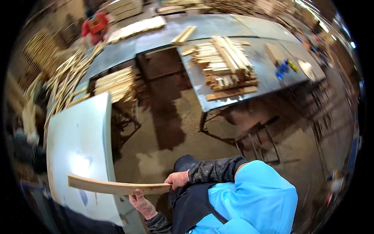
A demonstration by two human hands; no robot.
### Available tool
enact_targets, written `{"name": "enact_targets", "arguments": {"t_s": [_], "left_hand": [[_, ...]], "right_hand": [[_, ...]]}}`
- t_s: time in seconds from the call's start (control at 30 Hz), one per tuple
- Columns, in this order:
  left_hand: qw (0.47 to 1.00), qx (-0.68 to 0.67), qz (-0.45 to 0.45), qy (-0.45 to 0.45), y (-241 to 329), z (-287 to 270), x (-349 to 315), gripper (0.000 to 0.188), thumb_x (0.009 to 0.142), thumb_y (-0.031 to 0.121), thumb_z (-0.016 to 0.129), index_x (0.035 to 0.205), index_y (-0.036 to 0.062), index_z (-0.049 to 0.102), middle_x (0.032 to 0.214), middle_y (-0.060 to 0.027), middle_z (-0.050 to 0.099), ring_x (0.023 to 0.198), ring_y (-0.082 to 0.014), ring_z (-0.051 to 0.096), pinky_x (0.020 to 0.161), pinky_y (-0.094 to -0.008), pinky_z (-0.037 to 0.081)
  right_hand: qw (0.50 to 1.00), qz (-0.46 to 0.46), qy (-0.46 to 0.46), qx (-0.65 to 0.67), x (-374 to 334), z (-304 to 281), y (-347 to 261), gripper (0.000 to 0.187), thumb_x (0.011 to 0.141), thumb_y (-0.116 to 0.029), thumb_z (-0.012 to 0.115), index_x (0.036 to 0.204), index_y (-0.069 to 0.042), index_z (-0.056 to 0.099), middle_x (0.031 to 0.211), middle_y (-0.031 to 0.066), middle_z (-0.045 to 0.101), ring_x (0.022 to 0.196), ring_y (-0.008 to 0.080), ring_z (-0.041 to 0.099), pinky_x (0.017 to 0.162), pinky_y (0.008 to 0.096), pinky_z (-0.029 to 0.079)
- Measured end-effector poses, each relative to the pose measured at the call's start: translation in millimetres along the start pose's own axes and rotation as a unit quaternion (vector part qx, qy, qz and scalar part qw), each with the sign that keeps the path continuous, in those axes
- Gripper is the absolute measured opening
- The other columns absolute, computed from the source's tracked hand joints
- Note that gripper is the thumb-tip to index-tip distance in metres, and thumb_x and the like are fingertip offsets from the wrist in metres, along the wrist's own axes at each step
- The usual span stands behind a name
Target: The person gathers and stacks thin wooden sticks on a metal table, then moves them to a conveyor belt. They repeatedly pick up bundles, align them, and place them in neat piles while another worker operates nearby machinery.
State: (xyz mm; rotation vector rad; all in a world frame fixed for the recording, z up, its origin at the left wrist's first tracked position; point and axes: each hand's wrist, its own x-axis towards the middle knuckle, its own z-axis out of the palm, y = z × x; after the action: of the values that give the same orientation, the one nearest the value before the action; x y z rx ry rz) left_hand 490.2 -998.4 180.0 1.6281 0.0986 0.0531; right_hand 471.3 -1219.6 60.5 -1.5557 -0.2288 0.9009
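Both my hands wear pale pinkish work gloves and hold one wooden board (113, 188). My right hand (178, 179) is closed round the board's near right end. Farther along, my left hand (142, 203) grips the lower edge, its fingers partly hidden behind the wood. The board's far left end reaches over a pale, glossy table (78, 144); whether it touches the top I cannot tell.
A stack of wood strips (224, 60) sits on a metal table (198, 87) ahead, with a blue tool (282, 69) to its right. More strips (115, 84) are piled beyond the pale table. A person in red (94, 27) stands at far left. A metal frame (259, 144) is on the floor.
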Motion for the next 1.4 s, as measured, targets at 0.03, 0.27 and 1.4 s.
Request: {"name": "enact_targets", "arguments": {"t_s": [0.03,0.27,1.4], "left_hand": [[0.999,-0.016,0.002,-0.043,4,13,16,0.055,0.103,0.053,0.072,0.118,0.0007,0.064,0.105,-0.0019,0.061,0.099,-0.014,0.054,0.088,-0.0321,0.046],[0.957,-0.081,-0.07,-0.269,-6,103,117,0.04,0.106,0.016,0.065,0.141,-0.0024,0.058,0.112,-0.0031,0.067,0.091,-0.0098,0.06,0.08,-0.0262,0.051],[0.851,-0.023,-0.336,-0.403,-67,308,299,0.042,0.107,0.02,0.067,0.143,0.0012,0.057,0.107,-0.0099,0.069,0.085,-0.0169,0.065,0.073,-0.0312,0.056]], "right_hand": [[1.0,-0.002,0.012,0.016,-2,-7,6,0.048,0.084,-0.005,0.079,0.132,-0.009,0.073,0.106,0.0075,0.08,0.099,0.0168,0.07,0.088,0.0374,0.055],[0.935,0.019,0.254,0.248,-19,-32,-11,0.024,0.093,-0.013,0.08,0.115,-0.005,0.075,0.081,-0.0007,0.07,0.075,0.0088,0.063,0.066,0.0322,0.052],[0.282,-0.068,0.751,0.593,-95,-343,180,0.022,0.1,-0.014,0.075,0.117,-0.002,0.067,0.11,0.0147,0.073,0.088,0.0311,0.074,0.061,0.04,0.066]]}}
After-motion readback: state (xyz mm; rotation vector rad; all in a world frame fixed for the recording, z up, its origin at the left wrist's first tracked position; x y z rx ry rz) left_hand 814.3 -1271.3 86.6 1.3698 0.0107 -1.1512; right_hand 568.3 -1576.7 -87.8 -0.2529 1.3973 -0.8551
